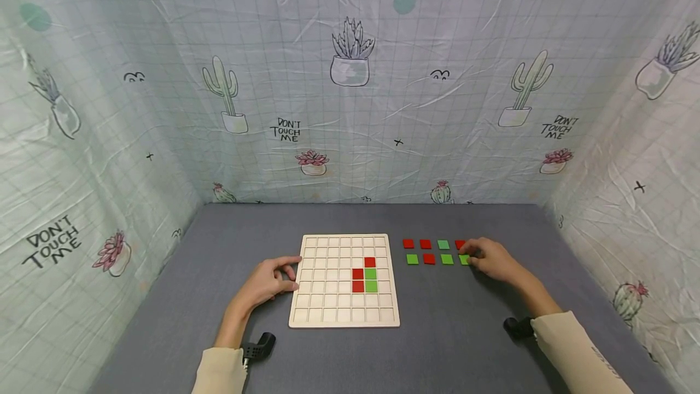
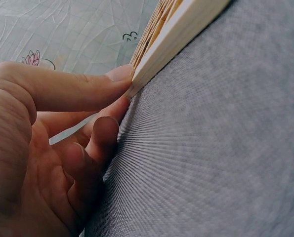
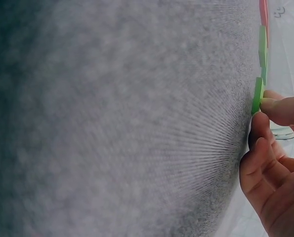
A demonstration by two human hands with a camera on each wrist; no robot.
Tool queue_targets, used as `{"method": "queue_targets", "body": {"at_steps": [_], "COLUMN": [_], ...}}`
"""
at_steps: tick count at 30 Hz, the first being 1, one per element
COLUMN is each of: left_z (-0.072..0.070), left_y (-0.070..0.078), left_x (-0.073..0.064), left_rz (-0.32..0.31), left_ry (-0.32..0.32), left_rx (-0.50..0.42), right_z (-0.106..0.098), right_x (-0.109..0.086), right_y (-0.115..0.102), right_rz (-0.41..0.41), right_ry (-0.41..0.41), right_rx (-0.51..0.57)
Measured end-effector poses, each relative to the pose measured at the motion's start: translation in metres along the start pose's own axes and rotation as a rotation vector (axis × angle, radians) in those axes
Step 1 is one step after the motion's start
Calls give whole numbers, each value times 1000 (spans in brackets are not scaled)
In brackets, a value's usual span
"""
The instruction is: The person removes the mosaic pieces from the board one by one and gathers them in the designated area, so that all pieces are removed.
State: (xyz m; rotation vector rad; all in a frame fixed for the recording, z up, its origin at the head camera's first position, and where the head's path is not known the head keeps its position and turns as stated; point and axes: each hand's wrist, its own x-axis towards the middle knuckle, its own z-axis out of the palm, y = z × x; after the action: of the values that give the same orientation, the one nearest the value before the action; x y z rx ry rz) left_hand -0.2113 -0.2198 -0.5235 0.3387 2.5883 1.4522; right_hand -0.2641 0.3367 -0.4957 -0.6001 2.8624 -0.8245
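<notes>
A pale wooden grid board (image 1: 333,318) lies on the table, with three red tiles (image 1: 358,286) and two green tiles (image 1: 370,286) in its cells. At the board's left edge, my left hand (image 1: 267,278) touches the side with spread thumb and index finger; the thumb (image 2: 119,74) lies against the rim in the left wrist view. My right hand (image 1: 492,258) is at the far right end of two rows of loose tiles. Its thumb and index finger pinch a green square tile (image 3: 257,94), partly hidden under the fingers in the head view.
Loose red tiles (image 1: 425,244) and green tiles (image 1: 412,259) lie in two rows right of the board on the grey table (image 1: 437,345). A patterned cloth (image 1: 350,114) hangs behind and at both sides. Each wrist wears a black camera (image 1: 259,347).
</notes>
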Motion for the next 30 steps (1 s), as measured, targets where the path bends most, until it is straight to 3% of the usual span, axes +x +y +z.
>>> {"method": "queue_targets", "body": {"at_steps": [6,13,19,30], "left_z": [1,1,0,1], "left_y": [1,-2,-3,-1], "left_x": [-1,1,2,1], "left_rz": [-1,-1,-3,-13], "left_ry": [-1,3,4,9], "left_rx": [3,3,0,5], "right_z": [0,2,7,33], "right_x": [1,2,9,38], "right_y": [0,-9,-26,-72], "right_rz": [-10,-33,-82,-163], "right_ry": [9,66,92,42], "right_rx": [-12,-107,-121,-65]}}
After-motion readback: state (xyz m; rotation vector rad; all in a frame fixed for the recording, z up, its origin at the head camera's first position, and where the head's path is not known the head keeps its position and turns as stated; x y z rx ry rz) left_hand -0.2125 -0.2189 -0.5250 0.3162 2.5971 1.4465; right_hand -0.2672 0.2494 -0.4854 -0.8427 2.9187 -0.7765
